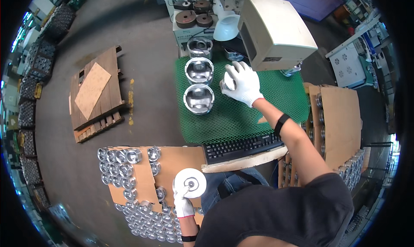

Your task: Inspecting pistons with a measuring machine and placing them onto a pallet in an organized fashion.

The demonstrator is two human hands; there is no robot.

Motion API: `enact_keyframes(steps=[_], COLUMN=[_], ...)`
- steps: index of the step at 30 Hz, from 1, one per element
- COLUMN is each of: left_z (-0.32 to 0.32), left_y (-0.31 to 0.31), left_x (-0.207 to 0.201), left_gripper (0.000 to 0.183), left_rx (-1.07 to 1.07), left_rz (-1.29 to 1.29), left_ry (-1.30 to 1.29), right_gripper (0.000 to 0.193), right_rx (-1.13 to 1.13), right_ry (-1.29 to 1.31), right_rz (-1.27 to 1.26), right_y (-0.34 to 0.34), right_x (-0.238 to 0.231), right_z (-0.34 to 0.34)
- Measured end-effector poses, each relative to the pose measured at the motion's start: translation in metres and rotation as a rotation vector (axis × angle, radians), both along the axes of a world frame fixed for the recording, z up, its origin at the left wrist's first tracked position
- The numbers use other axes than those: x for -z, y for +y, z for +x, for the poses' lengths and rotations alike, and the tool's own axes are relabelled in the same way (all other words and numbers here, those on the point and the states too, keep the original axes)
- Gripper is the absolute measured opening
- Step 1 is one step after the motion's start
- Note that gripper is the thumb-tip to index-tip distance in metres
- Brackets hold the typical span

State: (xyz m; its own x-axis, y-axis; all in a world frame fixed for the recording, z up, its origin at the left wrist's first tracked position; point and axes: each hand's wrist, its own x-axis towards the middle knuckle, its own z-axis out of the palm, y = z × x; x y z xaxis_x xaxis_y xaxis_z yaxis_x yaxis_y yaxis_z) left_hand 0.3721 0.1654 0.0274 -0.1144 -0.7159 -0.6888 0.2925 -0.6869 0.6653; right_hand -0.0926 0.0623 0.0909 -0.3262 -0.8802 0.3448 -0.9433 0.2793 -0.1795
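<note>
The left hand (183, 205), in a knit glove, holds one round white disc (190, 174). Farther off, above the green mesh mat (241, 120), the gloved right hand (243, 84) closes on one metal part (224, 88), beside three shiny cylindrical pistons (199, 99).

Right arm (296, 145) stretched forward, gloved right hand (245, 84) curled; gloved left hand (181, 202) beside body, gripping.

3 pistons (199, 70) in a col on L side of mat (237, 122), kbd (241, 148) nr front edge, pallet (106, 94) far L
</note>
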Motion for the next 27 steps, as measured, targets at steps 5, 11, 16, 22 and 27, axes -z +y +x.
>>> enact_keyframes(steps=[5, 11, 16, 22, 27], left_z=[-0.002, -0.064, -0.083, -0.082, -0.090], left_y=[-0.015, -0.066, -0.074, -0.062, -0.048], left_x=[0.008, -0.079, -0.122, -0.129, -0.133], left_gripper=[0.060, 0.048, 0.038, 0.024, 0.018], left_rx=[-0.043, 0.028, 0.024, 0.064, 0.096], left_rz=[-0.011, -0.093, -0.104, -0.082, -0.094], left_ry=[0.122, 0.248, 0.293, 0.295, 0.382], right_gripper=[0.062, 0.070, 0.069, 0.060, 0.051], right_rx=[0.016, 0.009, 0.046, 0.242, 0.361], right_ry=[0.073, 0.047, -0.206, -0.487, -1.245], right_rz=[-0.102, -0.141, 0.026, 0.015, -0.109], right_y=[-0.008, 0.050, 0.163, 0.215, 0.234], right_x=[-0.002, -0.017, 0.016, 0.027, 0.024], right_z=[0.012, 0.046, 0.096, 0.119, 0.151])
